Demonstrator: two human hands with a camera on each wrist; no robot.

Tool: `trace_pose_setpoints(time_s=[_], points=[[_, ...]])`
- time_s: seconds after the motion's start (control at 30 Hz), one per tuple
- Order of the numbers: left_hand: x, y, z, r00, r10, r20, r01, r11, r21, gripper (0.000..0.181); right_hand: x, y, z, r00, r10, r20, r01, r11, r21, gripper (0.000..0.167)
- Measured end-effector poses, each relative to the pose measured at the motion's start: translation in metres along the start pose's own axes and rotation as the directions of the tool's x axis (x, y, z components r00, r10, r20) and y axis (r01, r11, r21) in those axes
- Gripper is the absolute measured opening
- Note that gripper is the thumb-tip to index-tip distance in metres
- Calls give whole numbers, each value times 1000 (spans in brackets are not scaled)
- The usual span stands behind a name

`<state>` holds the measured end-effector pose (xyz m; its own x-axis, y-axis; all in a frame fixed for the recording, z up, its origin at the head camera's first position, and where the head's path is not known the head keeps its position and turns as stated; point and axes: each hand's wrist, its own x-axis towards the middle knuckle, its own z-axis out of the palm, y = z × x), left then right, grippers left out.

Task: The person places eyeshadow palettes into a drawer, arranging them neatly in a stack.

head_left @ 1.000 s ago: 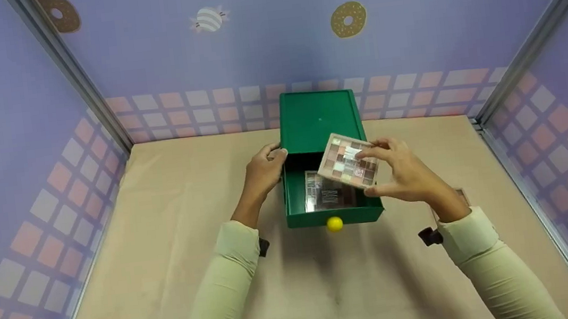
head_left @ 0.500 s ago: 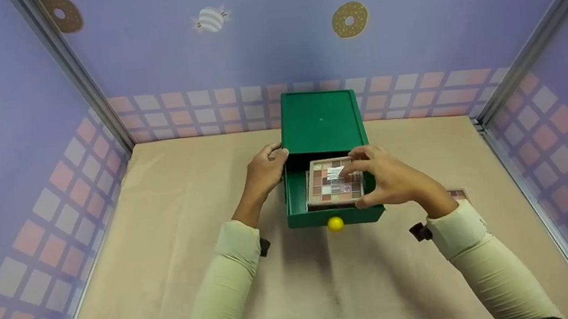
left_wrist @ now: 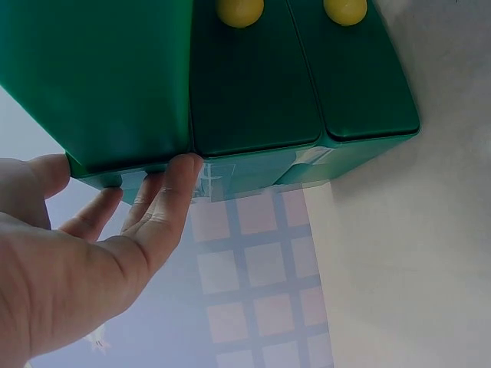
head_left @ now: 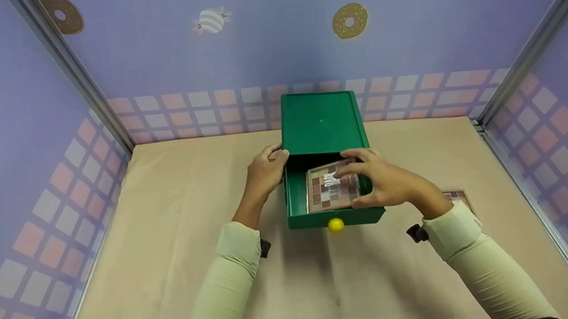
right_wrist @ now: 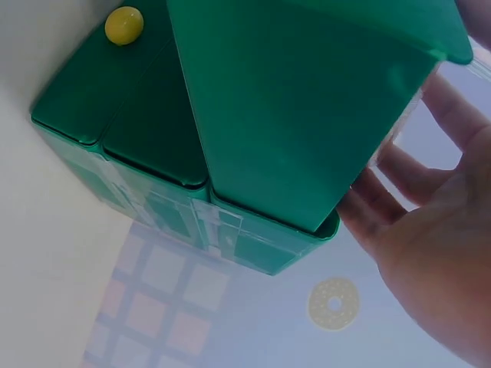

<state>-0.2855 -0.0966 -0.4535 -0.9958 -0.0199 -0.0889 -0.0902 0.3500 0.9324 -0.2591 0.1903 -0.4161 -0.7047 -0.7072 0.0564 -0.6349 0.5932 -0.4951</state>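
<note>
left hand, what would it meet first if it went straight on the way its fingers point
The side of the green drawer unit, most likely at once: the left hand's fingertips already seem to touch it in the left wrist view. Exact contact depth is unclear.

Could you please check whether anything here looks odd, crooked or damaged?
Clear tape is stuck along the side of the green cabinet, perhaps joining its units, so it looks improvised. The palette in the open drawer sits slightly crooked, gripped by the right hand. Nothing looks spilled or damaged.
</note>
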Motion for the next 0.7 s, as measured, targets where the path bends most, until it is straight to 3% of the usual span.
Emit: trace_pose_setpoints(time_s=[0.3, 0.47, 0.57, 0.7], points=[[1, -1, 0, 1000, -1, -9, 1, 1000, -19, 47, -8, 4, -1, 996, 11, -91, -7, 999, 42, 59], [1, -1, 2, 1000, -3, -7, 3, 1000, -27, 47, -13, 8, -3, 985, 61, -161, -54, 997, 49, 59], [1, -1, 2, 1000, -2, -5, 2, 999, -41, 47, -16, 12, -5, 966, 126, -226, -112, 991, 74, 59], [1, -1, 2, 1000, 2, -4, -2, 999, -54, 47, -23, 22, -7, 920, 225, -321, -199, 973, 114, 61]])
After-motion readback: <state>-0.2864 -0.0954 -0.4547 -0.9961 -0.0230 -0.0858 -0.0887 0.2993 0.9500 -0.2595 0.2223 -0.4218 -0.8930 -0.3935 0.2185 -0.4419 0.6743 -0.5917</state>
